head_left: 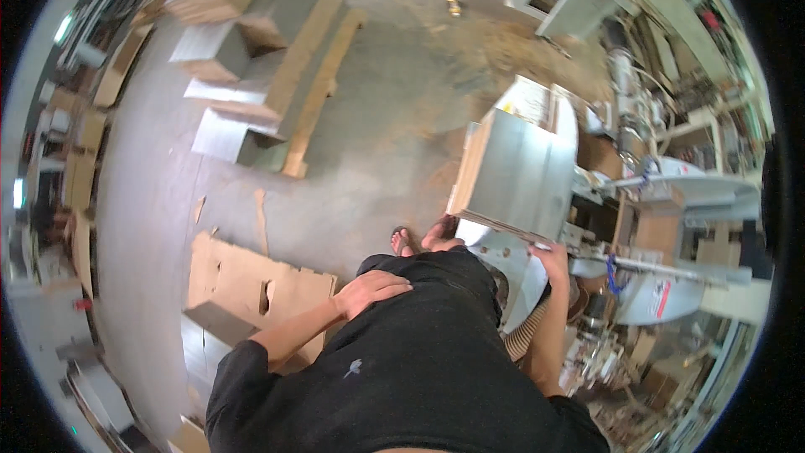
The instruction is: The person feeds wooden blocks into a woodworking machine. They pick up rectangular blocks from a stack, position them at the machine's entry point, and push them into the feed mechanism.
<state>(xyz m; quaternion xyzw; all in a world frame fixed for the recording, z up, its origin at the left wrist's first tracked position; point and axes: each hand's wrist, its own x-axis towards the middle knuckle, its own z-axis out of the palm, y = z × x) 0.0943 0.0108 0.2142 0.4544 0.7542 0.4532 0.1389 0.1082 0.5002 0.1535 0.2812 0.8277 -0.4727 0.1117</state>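
Though unclear, right fingers (542, 247) at panels (524, 172)

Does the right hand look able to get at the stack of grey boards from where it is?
Probably yes: the right hand is at the near edge of the stack of grey boards, and nothing visible lies between them.

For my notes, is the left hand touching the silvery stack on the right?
Apart: the head view shows dark clothing and a foot between left hand and stack.

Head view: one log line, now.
left hand: on black clothing | right hand: at near edge of board stack | board stack: on white surface
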